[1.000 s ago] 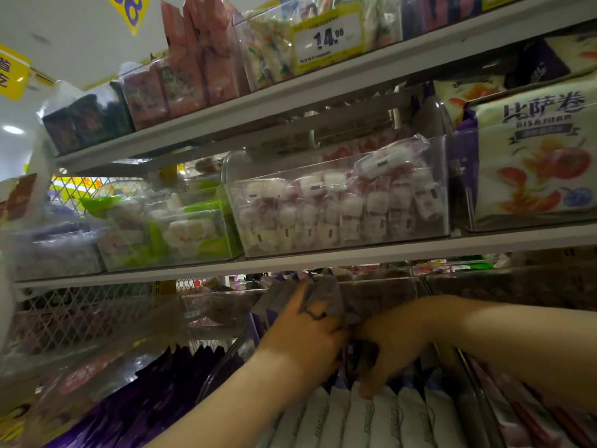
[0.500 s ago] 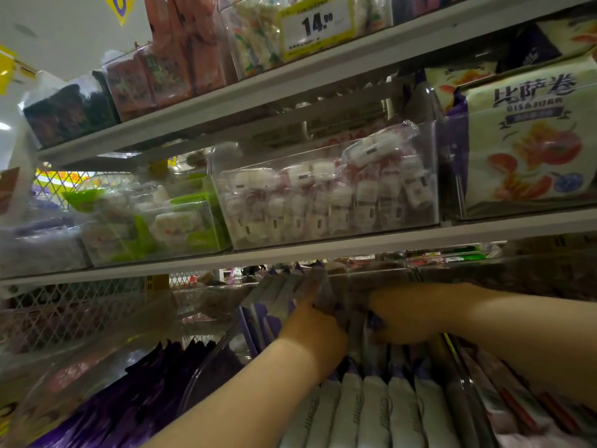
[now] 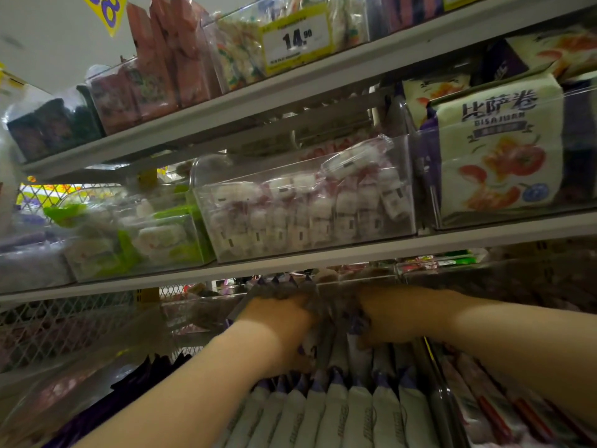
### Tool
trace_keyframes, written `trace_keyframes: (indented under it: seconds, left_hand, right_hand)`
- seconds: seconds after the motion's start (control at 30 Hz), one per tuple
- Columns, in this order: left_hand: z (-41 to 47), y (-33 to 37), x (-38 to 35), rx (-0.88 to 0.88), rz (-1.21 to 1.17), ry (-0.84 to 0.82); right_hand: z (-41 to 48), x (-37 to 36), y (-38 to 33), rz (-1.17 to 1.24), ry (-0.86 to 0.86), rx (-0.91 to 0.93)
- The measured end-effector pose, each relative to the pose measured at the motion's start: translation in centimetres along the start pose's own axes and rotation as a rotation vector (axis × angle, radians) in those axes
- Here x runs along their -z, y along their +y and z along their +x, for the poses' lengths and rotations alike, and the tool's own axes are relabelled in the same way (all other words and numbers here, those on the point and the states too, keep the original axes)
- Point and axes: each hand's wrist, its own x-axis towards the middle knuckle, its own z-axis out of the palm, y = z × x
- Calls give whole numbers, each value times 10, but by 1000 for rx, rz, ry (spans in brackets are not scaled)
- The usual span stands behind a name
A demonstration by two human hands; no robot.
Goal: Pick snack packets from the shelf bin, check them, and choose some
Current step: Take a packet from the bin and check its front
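A clear shelf bin (image 3: 439, 396) on the lowest shelf holds a row of upright white snack packets (image 3: 339, 412) with purple tops. My left hand (image 3: 277, 331) reaches deep into the bin and grips a bunch of packets (image 3: 281, 286), whose purple tips stick up above its fingers. My right hand (image 3: 384, 315) is close beside it on the right, with fingers curled down around packets in the same row. The fingertips of both hands are hidden among the packets.
The shelf (image 3: 323, 253) above the bin sits low over my hands and carries a clear bin of red-white sweets (image 3: 303, 208), a green-packet bin (image 3: 139, 237) and a large pizza-roll bag (image 3: 497, 153). Dark purple packets (image 3: 135, 389) lie left, red-striped packets (image 3: 484, 396) right.
Both hands have pushed further back into the bin. The left hand has gathered more packets and raised them; the right hand has moved up and back beside it.
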Motion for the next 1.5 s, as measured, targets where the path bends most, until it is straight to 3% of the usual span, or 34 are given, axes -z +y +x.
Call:
trace_keyframes:
  seconds: [0.23, 0.43, 0.53, 0.7, 0.87, 1.27, 1.4, 1.5]
  left_hand:
    - [-3, 4, -20, 131, -136, 55]
    - [-8, 11, -30, 204, -174, 228]
    - [-16, 9, -23, 177, -260, 217]
    - [-20, 22, -17, 12, -269, 388]
    - [-11, 32, -26, -25, -238, 245]
    - [-8, 26, -26, -52, -178, 251]
    - [-9, 25, -26, -44, -195, 219]
    - [-10, 25, -25, -28, -181, 192]
  right_hand:
    - [-8, 2, -8, -148, -173, 19]
    - [-10, 13, -6, 15, -254, 22]
    - [-15, 18, -4, 38, -275, 73]
    - [-14, 18, -13, -53, -293, 99]
    - [-15, 19, -17, -152, -294, 157]
    - [-11, 12, -23, -314, -261, 181]
    - [-11, 12, -21, -408, -401, 165]
    - [-9, 8, -20, -457, -325, 149]
